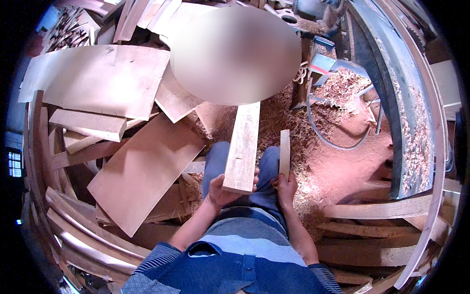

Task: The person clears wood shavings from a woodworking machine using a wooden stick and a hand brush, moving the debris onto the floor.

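The plank was in your left hand, its near end resting in your palm with the fingers closed around its underside, and its length ran up and away from you over your knees toward the sawdust on the floor. Your right hand was clamped on the lower end of a thin strip, held upright just beside the plank but not touching it. Your two hands were close together in front of your lap, each gripping its own piece.

To your left, loose boards lay stacked at angles, the broadest sheet reaching toward the far left corner of the pile. Curved slats lined the near left edge of the floor. At the right, a large machine stood beside the shavings, with a grey hose looping across the reddish dust. More slats were stacked at your near right.
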Tool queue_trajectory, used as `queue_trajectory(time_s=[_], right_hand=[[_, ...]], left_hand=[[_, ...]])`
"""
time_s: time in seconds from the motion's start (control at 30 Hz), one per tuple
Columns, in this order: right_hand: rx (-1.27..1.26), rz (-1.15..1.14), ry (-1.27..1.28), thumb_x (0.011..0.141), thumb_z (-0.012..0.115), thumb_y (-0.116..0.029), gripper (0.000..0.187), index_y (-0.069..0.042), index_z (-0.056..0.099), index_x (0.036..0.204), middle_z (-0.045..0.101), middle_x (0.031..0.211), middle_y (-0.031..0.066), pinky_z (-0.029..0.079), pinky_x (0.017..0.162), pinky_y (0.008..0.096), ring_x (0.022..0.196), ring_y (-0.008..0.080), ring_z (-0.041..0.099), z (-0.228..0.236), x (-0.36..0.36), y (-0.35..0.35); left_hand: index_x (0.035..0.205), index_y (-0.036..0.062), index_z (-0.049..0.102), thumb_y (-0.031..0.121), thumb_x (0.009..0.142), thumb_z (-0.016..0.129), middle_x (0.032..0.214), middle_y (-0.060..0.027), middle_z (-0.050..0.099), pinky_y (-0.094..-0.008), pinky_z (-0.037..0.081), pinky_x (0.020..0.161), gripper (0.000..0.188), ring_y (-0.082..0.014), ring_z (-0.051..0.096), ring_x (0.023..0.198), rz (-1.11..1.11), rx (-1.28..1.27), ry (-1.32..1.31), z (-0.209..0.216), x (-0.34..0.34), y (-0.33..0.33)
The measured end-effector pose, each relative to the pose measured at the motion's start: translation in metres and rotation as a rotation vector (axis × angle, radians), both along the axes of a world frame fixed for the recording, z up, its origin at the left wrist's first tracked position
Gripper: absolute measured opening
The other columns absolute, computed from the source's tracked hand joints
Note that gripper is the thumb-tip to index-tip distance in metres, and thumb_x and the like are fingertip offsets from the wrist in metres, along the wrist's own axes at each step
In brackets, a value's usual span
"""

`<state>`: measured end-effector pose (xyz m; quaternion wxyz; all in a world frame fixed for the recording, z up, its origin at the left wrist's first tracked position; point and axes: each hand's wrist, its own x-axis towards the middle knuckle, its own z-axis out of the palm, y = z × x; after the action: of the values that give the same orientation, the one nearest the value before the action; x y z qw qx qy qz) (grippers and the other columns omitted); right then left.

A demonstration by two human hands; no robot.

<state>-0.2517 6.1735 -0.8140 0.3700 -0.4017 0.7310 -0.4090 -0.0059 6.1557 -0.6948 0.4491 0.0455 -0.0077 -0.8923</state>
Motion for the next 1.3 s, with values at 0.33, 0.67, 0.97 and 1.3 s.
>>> queue_trajectory(time_s=[0.33, 0.67, 0.97, 1.3], right_hand=[[-0.083, 0.008, 0.036, 0.095, 0.057, -0.013, 0.021, -0.001, 0.061, 0.111, 0.066, 0.074, 0.0069, 0.051, 0.051, 0.0277, 0.058, 0.0136, 0.064, -0.02, -0.008, 0.002], [-0.029, -0.017, -0.078, 0.095, 0.057, -0.013, 0.023, 0.0, 0.062, 0.114, 0.066, 0.078, 0.0065, 0.052, 0.054, 0.0285, 0.058, 0.0135, 0.063, -0.002, -0.001, -0.001], [-0.122, 0.022, 0.008, 0.095, 0.056, -0.011, 0.023, -0.002, 0.061, 0.116, 0.064, 0.079, 0.006, 0.051, 0.053, 0.0282, 0.057, 0.0137, 0.062, -0.012, -0.011, 0.001], [0.019, 0.051, -0.208, 0.097, 0.056, -0.009, 0.026, -0.001, 0.058, 0.121, 0.062, 0.086, 0.0045, 0.051, 0.052, 0.0271, 0.061, 0.0138, 0.061, 0.01, 0.004, -0.003]], left_hand=[[0.143, 0.0036, 0.045, 0.044, 0.085, 0.073, 0.127, -0.0204, 0.063, -0.0522, 0.055, 0.097, 0.076, -0.0359, 0.066, 0.112, -0.14, 0.166, -0.55, -0.077, 0.0, -0.009], [0.123, 0.0011, 0.059, 0.022, 0.087, 0.075, 0.106, -0.0093, 0.069, -0.0369, 0.059, 0.078, 0.044, -0.0188, 0.069, 0.087, -0.015, 0.064, -1.026, -0.079, 0.001, -0.032], [0.125, -0.0027, 0.059, 0.017, 0.081, 0.081, 0.108, -0.0093, 0.069, -0.0337, 0.056, 0.082, 0.053, -0.0171, 0.068, 0.091, -0.014, -0.114, -1.164, -0.036, 0.014, -0.012], [0.133, -0.0001, 0.056, 0.019, 0.074, 0.087, 0.118, -0.0065, 0.066, -0.0315, 0.048, 0.098, 0.07, -0.0149, 0.061, 0.109, 0.329, -0.339, -1.297, 0.028, 0.053, 0.026]])
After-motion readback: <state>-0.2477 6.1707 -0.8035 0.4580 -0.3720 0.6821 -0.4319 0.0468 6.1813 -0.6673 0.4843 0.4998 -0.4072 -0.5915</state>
